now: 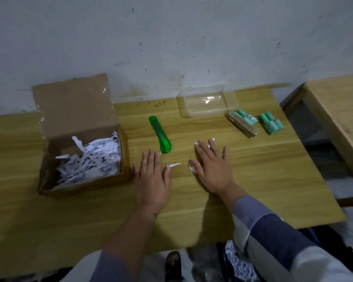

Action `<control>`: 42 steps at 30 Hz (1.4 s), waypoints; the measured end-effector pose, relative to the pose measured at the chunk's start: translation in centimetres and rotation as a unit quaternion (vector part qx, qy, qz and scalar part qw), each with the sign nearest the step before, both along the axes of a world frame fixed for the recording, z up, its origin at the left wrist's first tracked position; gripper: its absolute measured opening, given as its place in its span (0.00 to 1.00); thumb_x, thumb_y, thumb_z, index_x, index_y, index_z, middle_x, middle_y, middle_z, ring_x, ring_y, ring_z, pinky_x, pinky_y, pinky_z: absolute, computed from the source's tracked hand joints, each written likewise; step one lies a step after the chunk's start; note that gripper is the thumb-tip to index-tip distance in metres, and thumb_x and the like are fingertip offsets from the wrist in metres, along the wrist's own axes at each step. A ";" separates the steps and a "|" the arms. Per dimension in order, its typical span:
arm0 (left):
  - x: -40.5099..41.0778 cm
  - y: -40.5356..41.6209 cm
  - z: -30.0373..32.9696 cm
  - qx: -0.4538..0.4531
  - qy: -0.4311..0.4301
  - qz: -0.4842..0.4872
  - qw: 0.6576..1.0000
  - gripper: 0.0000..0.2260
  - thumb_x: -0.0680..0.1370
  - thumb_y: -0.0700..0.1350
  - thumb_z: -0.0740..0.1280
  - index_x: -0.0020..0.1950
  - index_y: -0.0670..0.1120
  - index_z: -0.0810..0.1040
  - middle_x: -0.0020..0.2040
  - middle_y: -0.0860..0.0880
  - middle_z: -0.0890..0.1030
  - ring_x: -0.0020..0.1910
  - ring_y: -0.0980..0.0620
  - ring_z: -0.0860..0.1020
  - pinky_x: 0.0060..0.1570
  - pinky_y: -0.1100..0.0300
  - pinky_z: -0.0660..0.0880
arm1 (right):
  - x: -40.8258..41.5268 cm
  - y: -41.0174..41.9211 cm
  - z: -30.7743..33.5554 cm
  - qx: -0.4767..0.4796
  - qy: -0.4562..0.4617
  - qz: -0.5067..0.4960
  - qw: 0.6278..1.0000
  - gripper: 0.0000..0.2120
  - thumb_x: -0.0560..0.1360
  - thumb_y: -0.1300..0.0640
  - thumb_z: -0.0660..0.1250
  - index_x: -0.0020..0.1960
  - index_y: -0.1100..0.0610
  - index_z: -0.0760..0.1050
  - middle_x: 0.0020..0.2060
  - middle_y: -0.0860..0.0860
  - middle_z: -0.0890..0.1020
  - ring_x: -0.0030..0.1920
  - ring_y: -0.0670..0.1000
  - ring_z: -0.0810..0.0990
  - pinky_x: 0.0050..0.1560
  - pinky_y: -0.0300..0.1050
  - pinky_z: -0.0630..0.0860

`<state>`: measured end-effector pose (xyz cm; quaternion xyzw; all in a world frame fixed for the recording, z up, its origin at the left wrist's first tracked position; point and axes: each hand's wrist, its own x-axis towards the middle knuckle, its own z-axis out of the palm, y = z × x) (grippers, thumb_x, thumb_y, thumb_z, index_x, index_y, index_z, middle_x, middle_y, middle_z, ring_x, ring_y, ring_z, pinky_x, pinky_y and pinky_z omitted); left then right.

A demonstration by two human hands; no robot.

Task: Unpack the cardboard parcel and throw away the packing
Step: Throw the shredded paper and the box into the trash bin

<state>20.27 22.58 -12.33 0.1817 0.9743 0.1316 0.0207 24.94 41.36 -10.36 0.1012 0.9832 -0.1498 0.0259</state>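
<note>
Hands came first: we saw the left hand (152, 176) and right hand (212, 169) flat, fingers released, sweeping stray shreds (174, 165) on the table (253, 180), while the opened cardboard parcel (82, 151) still held packing and unpacked bottles (271, 124) lay beyond.

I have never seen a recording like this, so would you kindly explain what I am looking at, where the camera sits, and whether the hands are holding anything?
There is no machine here: a person wears a wide-angle camera on the head, looking forward and down at a light wooden table. The left hand and right hand both lie flat with straight fingers, pressing on a few loose white paper strips; neither has a grip on anything. At the left stands an open brown cardboard box, its flap raised, still full of shredded white paper. Beside it lies a green plastic utility knife. Towards the wall sits a clear plastic container, and to its right lie two packs of small teal-capped bottles, already unpacked.
</note>
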 end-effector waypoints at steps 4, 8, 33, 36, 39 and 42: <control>3.9 0.8 0.3 -0.022 -0.016 -0.040 0.999 0.31 0.78 0.59 0.40 0.78 0.46 0.57 0.79 0.48 0.54 0.78 0.50 0.49 0.75 0.46 0.44 | 2.3 -1.1 -0.1 -0.002 0.005 0.049 0.999 0.28 0.77 0.45 0.45 0.74 0.53 0.61 0.75 0.48 0.62 0.77 0.50 0.55 0.73 0.64 0.50; 5.2 3.7 1.2 -0.020 -0.041 -0.127 0.991 0.32 0.76 0.59 0.35 0.79 0.48 0.47 0.79 0.51 0.47 0.78 0.53 0.41 0.73 0.51 0.35 | 5.1 1.2 -0.1 0.005 -0.011 0.026 1.000 0.29 0.76 0.46 0.43 0.74 0.53 0.61 0.75 0.47 0.62 0.76 0.49 0.56 0.73 0.61 0.53; 8.8 13.5 2.0 -0.007 -0.078 -0.275 0.958 0.26 0.81 0.49 0.47 0.79 0.46 0.47 0.80 0.50 0.48 0.78 0.54 0.44 0.76 0.47 0.41 | 17.8 7.9 0.4 -0.041 -0.021 -0.246 0.968 0.40 0.72 0.28 0.44 0.77 0.49 0.46 0.78 0.56 0.47 0.77 0.59 0.41 0.74 0.60 0.40; 8.8 12.7 1.4 -0.036 -0.034 -0.286 0.957 0.31 0.76 0.53 0.34 0.79 0.45 0.46 0.79 0.51 0.46 0.78 0.54 0.42 0.75 0.47 0.40 | 17.2 6.9 -0.3 -0.017 -0.021 -0.243 0.970 0.41 0.71 0.29 0.39 0.77 0.50 0.39 0.77 0.57 0.42 0.76 0.60 0.37 0.72 0.60 0.35; 8.8 12.7 1.2 -0.028 -0.020 -0.290 0.956 0.32 0.75 0.53 0.33 0.79 0.46 0.47 0.79 0.51 0.46 0.78 0.55 0.42 0.76 0.48 0.40 | 15.0 6.7 -0.2 -0.027 -0.012 -0.233 0.972 0.41 0.71 0.29 0.41 0.77 0.49 0.41 0.77 0.57 0.45 0.77 0.59 0.39 0.73 0.61 0.38; 8.6 12.8 1.2 -0.029 -0.018 -0.286 0.958 0.31 0.75 0.52 0.35 0.79 0.46 0.47 0.79 0.52 0.47 0.78 0.55 0.43 0.76 0.48 0.40 | 13.3 6.5 -0.5 -0.005 0.010 -0.206 0.978 0.33 0.73 0.35 0.44 0.75 0.47 0.57 0.76 0.56 0.58 0.76 0.61 0.51 0.73 0.63 0.49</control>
